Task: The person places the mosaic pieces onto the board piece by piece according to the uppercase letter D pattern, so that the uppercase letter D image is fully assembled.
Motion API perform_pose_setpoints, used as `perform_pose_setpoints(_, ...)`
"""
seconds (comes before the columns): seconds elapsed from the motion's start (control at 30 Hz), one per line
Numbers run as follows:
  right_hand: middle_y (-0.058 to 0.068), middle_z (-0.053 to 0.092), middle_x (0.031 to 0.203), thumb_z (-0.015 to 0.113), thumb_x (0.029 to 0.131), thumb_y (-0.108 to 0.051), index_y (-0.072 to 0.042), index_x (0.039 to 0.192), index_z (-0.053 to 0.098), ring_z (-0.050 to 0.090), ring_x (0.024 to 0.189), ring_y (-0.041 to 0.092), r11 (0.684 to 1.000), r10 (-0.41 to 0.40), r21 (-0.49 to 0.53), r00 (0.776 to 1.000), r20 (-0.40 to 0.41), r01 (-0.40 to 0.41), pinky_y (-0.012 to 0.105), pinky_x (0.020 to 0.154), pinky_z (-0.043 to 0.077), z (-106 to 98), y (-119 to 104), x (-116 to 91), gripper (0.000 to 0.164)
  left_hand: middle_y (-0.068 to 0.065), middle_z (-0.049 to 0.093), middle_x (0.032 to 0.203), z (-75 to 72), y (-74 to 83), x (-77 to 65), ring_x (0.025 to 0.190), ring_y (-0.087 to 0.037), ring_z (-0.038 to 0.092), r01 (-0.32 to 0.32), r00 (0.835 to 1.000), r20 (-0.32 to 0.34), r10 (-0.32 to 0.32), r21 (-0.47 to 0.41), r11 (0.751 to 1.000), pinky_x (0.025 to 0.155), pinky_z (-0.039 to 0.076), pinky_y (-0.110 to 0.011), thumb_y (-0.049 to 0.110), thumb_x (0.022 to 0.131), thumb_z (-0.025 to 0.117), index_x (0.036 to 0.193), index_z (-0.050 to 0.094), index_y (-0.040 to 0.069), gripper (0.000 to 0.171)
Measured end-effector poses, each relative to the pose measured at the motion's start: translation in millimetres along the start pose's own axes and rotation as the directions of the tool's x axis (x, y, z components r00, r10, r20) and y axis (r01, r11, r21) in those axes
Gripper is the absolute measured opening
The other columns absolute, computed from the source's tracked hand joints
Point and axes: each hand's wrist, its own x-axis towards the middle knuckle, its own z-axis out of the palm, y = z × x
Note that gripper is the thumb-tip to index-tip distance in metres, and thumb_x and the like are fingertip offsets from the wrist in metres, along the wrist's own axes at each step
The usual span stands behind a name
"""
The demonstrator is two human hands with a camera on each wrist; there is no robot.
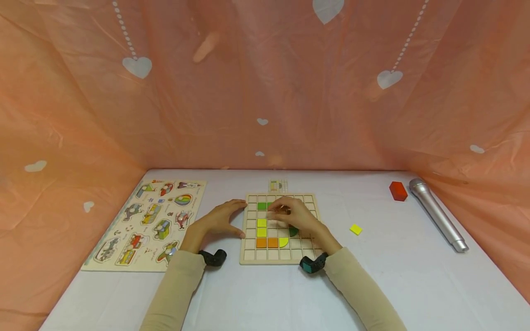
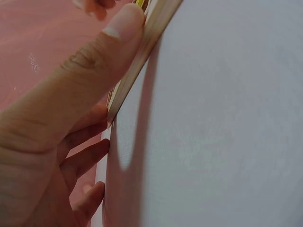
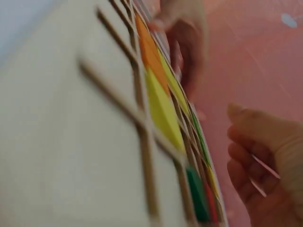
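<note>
A wooden grid board (image 1: 251, 255) lies flat on the white table. In its cells sit a green tile (image 1: 262, 206), two yellow square tiles (image 1: 262, 223), two orange tiles (image 1: 262, 242), a rounded yellow tile (image 1: 283, 242) and a dark green tile (image 1: 293, 231). My left hand (image 1: 219, 218) rests at the board's left edge, thumb and fingers spread and touching its side. Over the upper middle of the board is my right hand (image 1: 295, 214), its fingers loosely bent, fingertips close to the green tile; no piece shows between thumb and fingers in the right wrist view.
A small pattern card (image 1: 278, 185) lies behind the board. To the left is a picture puzzle board (image 1: 141, 239) with vehicle pieces. On the right lie a loose yellow tile (image 1: 356, 229), a red block (image 1: 398, 191) and a silver microphone (image 1: 439, 216). Pink curtains (image 1: 265, 92) surround the table.
</note>
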Motion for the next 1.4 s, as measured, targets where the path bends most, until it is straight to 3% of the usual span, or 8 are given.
perform_pose_setpoints(0.17,0.021,0.062,0.105,0.067,0.083,0.0,0.006,0.107,0.064,0.059,0.093,0.033,1.0,-0.008,0.009,0.998,-0.062,0.009,0.036,0.08,0.054,-32,-8,-21,0.025,-0.016,0.037,0.145,0.8,-0.3,0.3,0.135,-0.033,0.031,-0.001,1.0,0.002,0.001,0.009,1.0,0.112,0.026,-0.047,0.041,0.067,0.081,0.14,0.039,0.002,0.093)
perform_pose_setpoints(0.33,0.027,0.06,0.106,0.065,0.083,0.005,0.01,0.107,0.062,0.056,0.097,0.043,0.997,0.076,0.02,0.99,-0.116,-0.074,0.054,0.084,0.049,-67,-20,-52,0.025,-0.017,0.038,0.144,-0.3,0.2,-0.2,0.134,-0.035,0.032,-0.016,1.0,-0.009,0.016,0.018,1.0,0.111,0.027,-0.048,0.04,0.066,0.082,0.138,0.041,0.0,0.092)
perform_pose_setpoints(0.6,0.012,0.063,0.106,0.07,0.084,-0.018,-0.005,0.111,0.065,0.056,0.094,0.024,0.957,0.228,-0.136,0.957,-0.181,-0.254,0.024,0.08,0.05,-106,26,-105,0.03,-0.017,0.038,0.144,0.2,-0.6,-0.3,0.134,-0.034,0.031,-0.013,1.0,-0.008,0.013,0.012,1.0,0.111,0.026,-0.048,0.04,0.066,0.082,0.138,0.041,0.0,0.092)
perform_pose_setpoints(0.83,0.005,0.059,0.093,0.081,0.071,-0.031,-0.007,0.108,0.063,0.051,0.083,0.019,0.886,0.356,-0.251,0.918,-0.176,-0.391,0.022,0.07,0.045,-122,39,-138,0.048,-0.017,0.038,0.144,2.0,0.2,-2.1,0.134,-0.035,0.032,-0.009,1.0,-0.002,0.009,0.01,1.0,0.111,0.027,-0.048,0.041,0.066,0.082,0.138,0.04,0.0,0.093)
perform_pose_setpoints(1.03,0.002,0.054,0.081,0.083,0.068,-0.028,-0.006,0.094,0.06,0.047,0.077,0.017,0.856,0.406,-0.278,0.9,-0.159,-0.435,0.02,0.065,0.041,-129,41,-148,0.041,-0.017,0.037,0.145,1.3,1.3,-1.6,0.134,-0.035,0.031,0.003,1.0,-0.002,-0.003,-0.003,1.0,0.111,0.026,-0.049,0.041,0.067,0.081,0.139,0.04,0.0,0.093)
perform_pose_setpoints(1.27,-0.001,0.058,0.082,0.077,0.075,-0.018,-0.007,0.093,0.066,0.05,0.078,0.016,0.861,0.405,-0.288,0.908,-0.107,-0.418,0.019,0.067,0.046,-129,38,-143,0.024,-0.016,0.036,0.145,0.3,0.1,-1.2,0.135,-0.034,0.03,0.013,1.0,-0.002,-0.013,-0.007,1.0,0.111,0.026,-0.048,0.043,0.066,0.081,0.14,0.039,0.001,0.094)
perform_pose_setpoints(1.4,0.0,0.06,0.082,0.075,0.076,-0.014,-0.007,0.094,0.067,0.051,0.077,0.016,0.89,0.375,-0.248,0.923,-0.083,-0.384,0.02,0.066,0.047,-124,36,-130,0.021,-0.016,0.036,0.145,0.0,1.1,-1.2,0.135,-0.034,0.03,0.015,1.0,-0.002,-0.015,-0.014,1.0,0.111,0.026,-0.048,0.043,0.066,0.081,0.14,0.039,0.001,0.094)
